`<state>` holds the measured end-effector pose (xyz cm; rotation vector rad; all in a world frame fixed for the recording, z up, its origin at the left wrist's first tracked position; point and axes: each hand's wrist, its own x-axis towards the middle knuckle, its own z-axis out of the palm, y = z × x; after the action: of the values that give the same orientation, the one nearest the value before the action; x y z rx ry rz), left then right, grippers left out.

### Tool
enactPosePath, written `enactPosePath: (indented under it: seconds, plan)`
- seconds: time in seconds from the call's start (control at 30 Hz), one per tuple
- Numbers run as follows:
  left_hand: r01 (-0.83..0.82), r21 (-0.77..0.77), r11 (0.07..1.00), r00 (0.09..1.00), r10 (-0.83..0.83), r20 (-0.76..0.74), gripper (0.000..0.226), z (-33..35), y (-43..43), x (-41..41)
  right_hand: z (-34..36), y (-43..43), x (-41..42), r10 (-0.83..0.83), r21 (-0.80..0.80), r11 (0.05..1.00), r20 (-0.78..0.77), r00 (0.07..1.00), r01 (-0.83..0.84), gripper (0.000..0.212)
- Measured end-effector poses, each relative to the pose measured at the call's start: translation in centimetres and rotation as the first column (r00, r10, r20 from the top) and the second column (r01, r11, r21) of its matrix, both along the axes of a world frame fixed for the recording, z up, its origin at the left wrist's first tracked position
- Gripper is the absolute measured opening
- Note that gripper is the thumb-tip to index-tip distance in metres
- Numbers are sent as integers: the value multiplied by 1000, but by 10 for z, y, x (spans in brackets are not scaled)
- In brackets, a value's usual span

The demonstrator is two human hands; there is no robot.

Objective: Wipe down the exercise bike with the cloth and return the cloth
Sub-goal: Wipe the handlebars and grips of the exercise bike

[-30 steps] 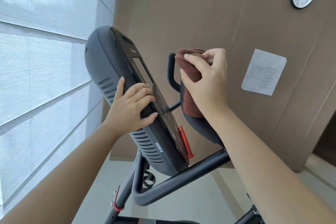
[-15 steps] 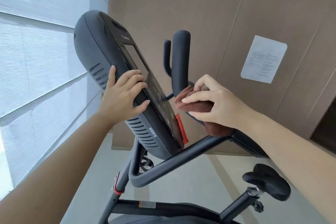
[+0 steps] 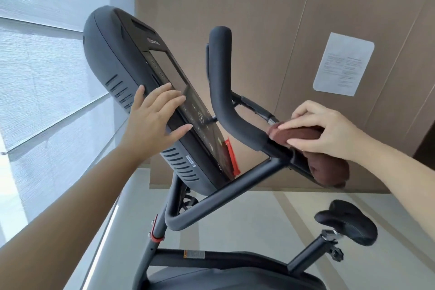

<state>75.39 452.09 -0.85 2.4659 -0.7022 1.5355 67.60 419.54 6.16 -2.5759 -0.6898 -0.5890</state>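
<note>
Because the brown cloth (image 3: 303,135) is soft, light and bunches easily, it looks best gripped as a folded wad. The right hand (image 3: 322,130) clamps it around the handlebar (image 3: 226,110), one end hanging below the wrist. Well apart, the left hand (image 3: 153,117) lies spread against the console (image 3: 122,54).

Pale, glossy tiled floor (image 3: 270,223) runs under everything, crossed by darker beige strips that angle away toward the wood-panelled wall (image 3: 270,30). Standing directly on it, the dark grey exercise bike (image 3: 211,195), though where its base meets the floor is out of view.
</note>
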Motion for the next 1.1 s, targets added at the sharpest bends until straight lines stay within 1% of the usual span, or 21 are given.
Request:
enactPosePath:
  seconds: [0.07, 0.17, 0.23, 0.3, 0.37, 0.47, 0.57, 0.63, 0.7, 0.73, 0.83, 1.0, 1.1]
  plan:
    - [61, -46, 997, 998, -59, 31, 60, 1, -17, -10, 6, 13, 13, 12, 102, 995, 23, 1000, -14, 42]
    - [183, -78, 980, 979, -175, 105, 62, 5, -51, -22, 0, 36, 31, 94, 92, 992, -89, 992, -86, 37]
    - [235, -31, 972, 966, -230, 116, 62, 6, -71, -25, -7, 34, 36, 113, 84, 991, -150, 982, -102, 39]
    - [240, 51, 969, 966, -244, 91, 60, 3, -87, -23, -9, 15, 34, 109, 48, 994, -174, 979, -103, 43]
    - [227, 95, 969, 970, -233, 63, 57, -3, -98, -18, -12, -13, 28, 124, 11, 992, -201, 972, -124, 46]
    - [194, 78, 978, 978, -199, 63, 55, -10, -107, -14, -22, -46, 19, 155, -36, 986, -197, 968, -165, 46]
    - [192, 114, 975, 978, -200, 63, 57, -11, -118, -17, -20, -60, 21, 174, -23, 983, -211, 962, -183, 45]
    - [189, 155, 970, 980, -197, 33, 56, -11, -129, -21, -16, -57, 25, 201, 17, 980, -165, 966, -201, 41]
    - [168, 132, 977, 986, -170, 1, 55, -9, -141, -26, -18, -49, 27, 245, 71, 968, -107, 963, -239, 39]
    - [155, 105, 982, 988, -155, -12, 55, -8, -146, -29, -22, -45, 28, 273, 72, 961, -101, 957, -267, 41]
    - [113, 41, 993, 992, -111, -51, 57, -8, -157, -37, -34, -44, 28, 321, 45, 947, -115, 940, -317, 43]
    - [14, -11, 1000, 994, -15, -112, 65, -11, -169, -45, -36, -59, 34, 356, 25, 935, -76, 931, -355, 41]
    - [-27, -22, 999, 993, 24, -119, 69, -12, -174, -47, -39, -70, 38, 411, 68, 911, -82, 908, -407, 41]
